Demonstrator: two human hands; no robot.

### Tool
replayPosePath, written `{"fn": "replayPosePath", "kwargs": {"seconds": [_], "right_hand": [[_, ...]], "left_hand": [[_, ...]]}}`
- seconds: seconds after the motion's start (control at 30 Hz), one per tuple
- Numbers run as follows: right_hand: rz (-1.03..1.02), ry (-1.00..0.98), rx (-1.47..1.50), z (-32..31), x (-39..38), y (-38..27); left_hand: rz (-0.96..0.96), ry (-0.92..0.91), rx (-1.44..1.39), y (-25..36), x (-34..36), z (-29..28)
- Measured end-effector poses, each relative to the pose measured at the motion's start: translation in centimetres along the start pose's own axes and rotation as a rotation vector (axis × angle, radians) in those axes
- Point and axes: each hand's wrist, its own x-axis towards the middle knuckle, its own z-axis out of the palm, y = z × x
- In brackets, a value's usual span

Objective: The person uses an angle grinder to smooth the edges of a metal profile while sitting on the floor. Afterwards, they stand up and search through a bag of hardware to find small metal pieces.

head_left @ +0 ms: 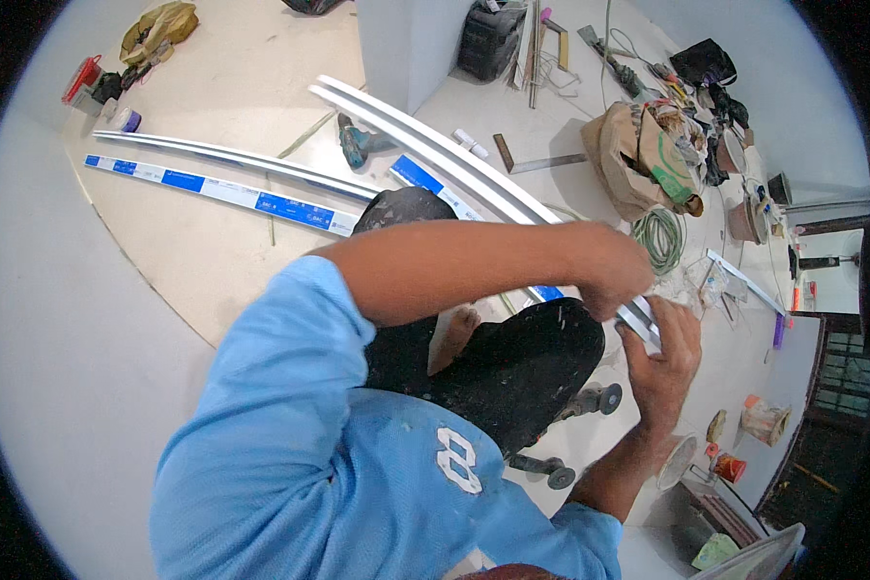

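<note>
A long white channel profile (435, 150) runs diagonally from the upper middle down to my hands at its near right end. My left hand (614, 269) is closed around it, with the arm crossing in front of me and most fingertips hidden. Just beyond, my right hand (665, 360) grips the profile's end, thumb on one side and fingers on the other. My dark-trousered knee is under this end. Beneath the profile lies a strip with blue-and-white film (418, 174), partly covered by it.
Left on the floor are another white profile (232, 153) and a blue-and-white strip (217, 193). A teal power tool (353, 143) lies near a metal square (546, 163). Further right are a brown paper sack (617, 159), a coiled green cable (659, 242) and buckets (744, 220). A wall corner (406, 48) juts in.
</note>
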Motion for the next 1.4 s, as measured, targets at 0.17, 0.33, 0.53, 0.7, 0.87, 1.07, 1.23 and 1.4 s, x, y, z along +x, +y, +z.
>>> {"fn": "replayPosePath", "kwargs": {"seconds": [0.17,0.33,0.53,0.7,0.87,1.07,1.23,1.4], "right_hand": [[0.14,-0.007,-0.034,0.3,-3.1,4.4],[0.132,0.111,-0.112,4.7,-5.1,6.9],[0.247,0.207,-0.052,12.2,-6.1,9.4],[0.321,0.299,-0.079,19.4,-6.6,10.6],[0.295,0.395,-0.053,26.0,-6.8,10.9],[0.439,0.256,0.055,28.9,-6.9,7.8],[0.474,0.217,0.061,30.2,-6.9,6.0],[0.508,0.204,0.052,30.2,-7.6,6.0]], "left_hand": [[0.126,-0.076,-0.023,-0.7,8.0,4.1],[0.141,-0.176,0.044,-3.2,13.0,8.8],[0.174,0.287,0.107,-4.2,7.7,8.8],[0.599,0.539,-0.656,4.5,-4.9,2.5],[0.54,0.86,-0.729,9.5,-9.7,1.8],[0.527,0.756,-0.771,9.0,-10.6,1.7],[0.527,0.673,-0.813,8.2,-10.9,2.1],[0.523,0.567,-0.873,8.0,-11.4,2.1]]}}
